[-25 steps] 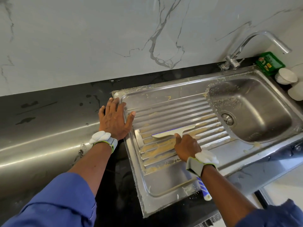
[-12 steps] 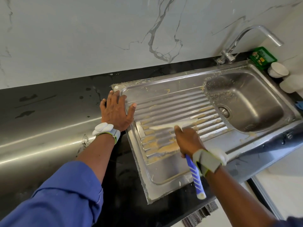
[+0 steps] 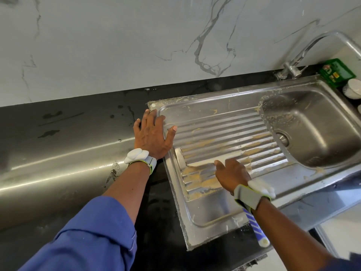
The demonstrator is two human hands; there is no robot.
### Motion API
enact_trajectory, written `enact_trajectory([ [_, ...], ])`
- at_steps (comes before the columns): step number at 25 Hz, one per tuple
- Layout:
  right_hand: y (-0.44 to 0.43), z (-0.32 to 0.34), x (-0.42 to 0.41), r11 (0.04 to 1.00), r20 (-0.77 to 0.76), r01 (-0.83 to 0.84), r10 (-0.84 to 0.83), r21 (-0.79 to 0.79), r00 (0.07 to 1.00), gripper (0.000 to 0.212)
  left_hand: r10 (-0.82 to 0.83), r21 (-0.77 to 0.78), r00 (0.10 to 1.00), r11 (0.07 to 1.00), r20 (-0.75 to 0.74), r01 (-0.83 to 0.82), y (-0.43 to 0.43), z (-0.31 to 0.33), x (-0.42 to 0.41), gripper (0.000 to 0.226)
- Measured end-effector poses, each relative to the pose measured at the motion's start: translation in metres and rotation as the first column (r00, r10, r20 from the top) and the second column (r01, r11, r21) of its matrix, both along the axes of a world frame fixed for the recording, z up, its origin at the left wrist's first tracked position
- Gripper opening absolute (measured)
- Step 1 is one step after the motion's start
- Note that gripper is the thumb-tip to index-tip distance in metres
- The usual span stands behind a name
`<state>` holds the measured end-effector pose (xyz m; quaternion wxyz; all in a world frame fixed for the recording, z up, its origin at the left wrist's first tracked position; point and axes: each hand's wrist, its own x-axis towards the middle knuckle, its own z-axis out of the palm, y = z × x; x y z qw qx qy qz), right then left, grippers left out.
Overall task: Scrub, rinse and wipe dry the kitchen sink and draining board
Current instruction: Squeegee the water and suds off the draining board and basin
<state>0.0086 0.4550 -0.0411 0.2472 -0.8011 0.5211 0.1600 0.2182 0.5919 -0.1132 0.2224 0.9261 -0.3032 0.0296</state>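
— Right hand (image 3: 232,176)?
— Curled round the neck of the scraper (image 3: 214,158), forefinger stretched forward toward the white blade. Blue-striped handle end poking out below the wrist.
— And the blade?
— Lying across the ridges of the draining board (image 3: 224,132), toward its front left, just above a patch of tan residue (image 3: 197,174).
— Left hand (image 3: 152,133)?
— Holding nothing. Spread flat with fingers straight, pressing on the board's left rim and partly on the dark counter (image 3: 58,133).
— Which step, then?
— Scrubbing, by the look of it, and early on. Streaks all over the ridges, specks round the sink bowl (image 3: 312,124) to the right. No water from the tap (image 3: 304,49), no cloth in sight.
— Next move?
— Probably dragging the blade along the grooves toward the bowl, with the edge pressed down firmly enough to lift the paste. Worth bracing with the left too, given how loose and askew the whole unit seems to sit on the counter.
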Motion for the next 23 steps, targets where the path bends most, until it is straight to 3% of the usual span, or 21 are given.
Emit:
enact_trajectory([
  [6, -0.011, 0.012, 0.029, 0.991, 0.239, 0.127, -0.132, 0.036, 0.962, 0.063, -0.004, 0.011, 1.000, 1.000, -0.002, 0.004, 0.000, 0.002, 0.002, 0.070],
  [9, -0.018, 0.004, 0.049, 1.000, 0.146, 0.016, -0.015, -0.007, 0.989, 0.065, -0.003, 0.006, 1.000, 1.000, 0.001, 0.003, -0.001, 0.002, 0.000, 0.070],
  [14, -0.012, -0.002, 0.006, 0.998, 0.027, -0.035, 0.037, -0.056, 0.999, 0.067, -0.012, -0.008, 1.000, 1.000, 0.001, 0.012, 0.001, 0.000, 0.000, 0.065],
  [17, -0.016, 0.004, -0.010, 1.000, 0.049, -0.013, 0.013, 0.013, 0.999, 0.064, -0.016, 0.012, 1.000, 1.000, -0.006, 0.016, -0.001, 0.001, 0.000, 0.063],
  [20, -0.019, 0.000, 0.005, 0.993, 0.166, 0.085, -0.098, 0.084, 0.981, 0.063, -0.019, 0.021, 1.000, 1.000, 0.000, 0.019, -0.001, 0.001, 0.000, 0.063],
  [23, -0.006, -0.008, 0.014, 1.000, 0.102, 0.025, -0.024, -0.008, 0.994, 0.067, -0.026, -0.003, 1.000, 1.000, 0.006, 0.026, 0.000, -0.002, 0.000, 0.064],
])
